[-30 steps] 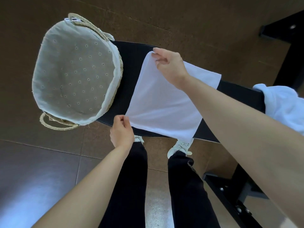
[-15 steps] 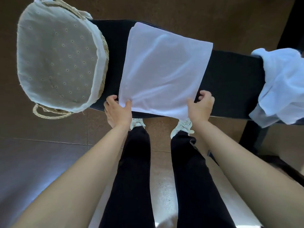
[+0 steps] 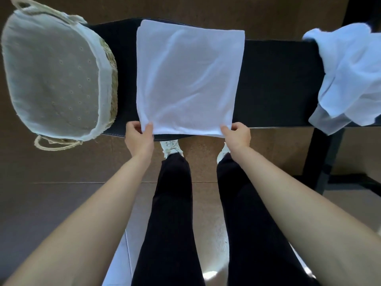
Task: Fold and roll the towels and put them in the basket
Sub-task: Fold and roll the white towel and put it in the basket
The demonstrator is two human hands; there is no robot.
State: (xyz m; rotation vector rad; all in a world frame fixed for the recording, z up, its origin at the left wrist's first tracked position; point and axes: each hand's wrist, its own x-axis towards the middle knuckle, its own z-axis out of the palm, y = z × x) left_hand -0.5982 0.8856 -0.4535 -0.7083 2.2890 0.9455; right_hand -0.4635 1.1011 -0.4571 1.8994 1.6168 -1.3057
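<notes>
A white towel (image 3: 188, 79), folded to a near square, lies flat across the black bench (image 3: 274, 83). My left hand (image 3: 139, 137) pinches its near left corner at the bench's front edge. My right hand (image 3: 237, 134) pinches the near right corner. A woven basket (image 3: 51, 75) with a pale cloth lining sits at the bench's left end, tilted toward me, and nothing shows inside it. A heap of white towels (image 3: 348, 77) lies rumpled on the bench's right end.
The bench is narrow and the basket hangs partly over its left end. Black bench legs (image 3: 321, 159) stand at the right. My legs in black trousers and white shoes (image 3: 171, 146) stand close to the bench on a brown tiled floor.
My right hand came back from the towel's far left corner to its near right corner. Both hands now pinch the near corners, and the towel lies squarer on the bench.
</notes>
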